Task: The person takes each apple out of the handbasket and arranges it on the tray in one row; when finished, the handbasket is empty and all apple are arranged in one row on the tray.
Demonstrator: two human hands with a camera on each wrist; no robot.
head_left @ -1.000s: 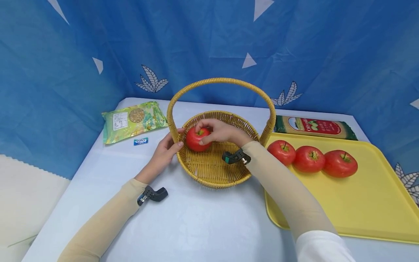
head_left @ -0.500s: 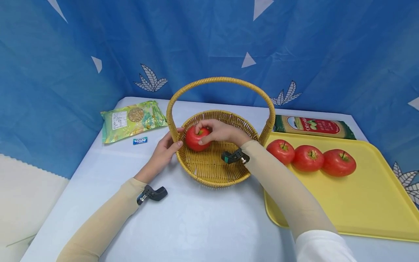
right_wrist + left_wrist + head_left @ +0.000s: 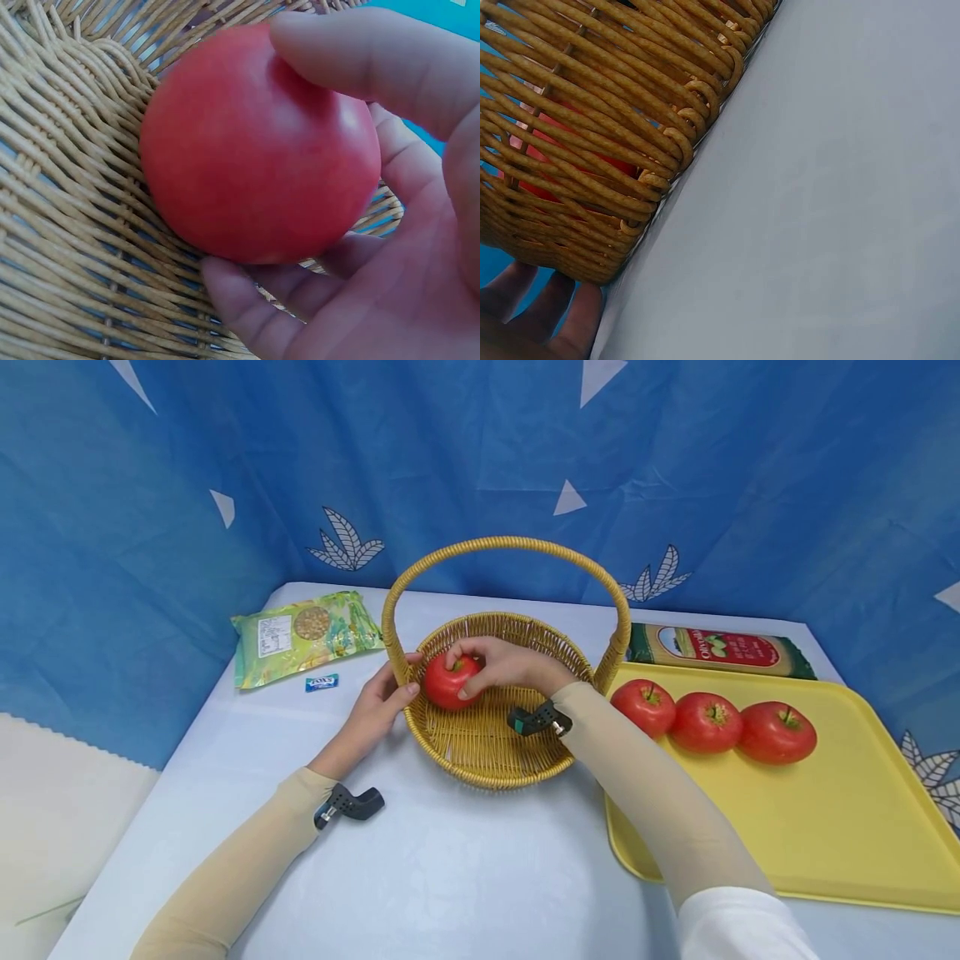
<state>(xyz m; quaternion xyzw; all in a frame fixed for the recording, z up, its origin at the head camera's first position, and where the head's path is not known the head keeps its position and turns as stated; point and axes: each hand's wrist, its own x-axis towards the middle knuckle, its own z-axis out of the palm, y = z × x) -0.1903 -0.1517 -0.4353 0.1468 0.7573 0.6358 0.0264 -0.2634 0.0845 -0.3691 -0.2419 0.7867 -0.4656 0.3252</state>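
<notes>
A red apple (image 3: 444,687) is inside the left part of a yellow wicker basket (image 3: 495,775) with a tall arched handle. My right hand (image 3: 506,664) holds this apple, its thumb on one side and fingers curled round the other. In the right wrist view the apple (image 3: 255,150) lies close to the woven wall, thumb pressed on its skin. My left hand (image 3: 378,706) grips the basket's left rim at the handle's foot, thumb over the edge. The left wrist view shows its fingers (image 3: 577,319) against the outer wicker, with red showing through the weave.
Three more red apples (image 3: 707,723) sit in a row on a yellow tray (image 3: 817,835) at the right. Behind the tray lies an Olivoilà packet (image 3: 723,647). A green food bag (image 3: 307,639) and a small blue wrapped sweet (image 3: 322,683) lie at the left.
My right hand has lowered the apple very slightly inside the basket. The left hand stays in place on the rim.
</notes>
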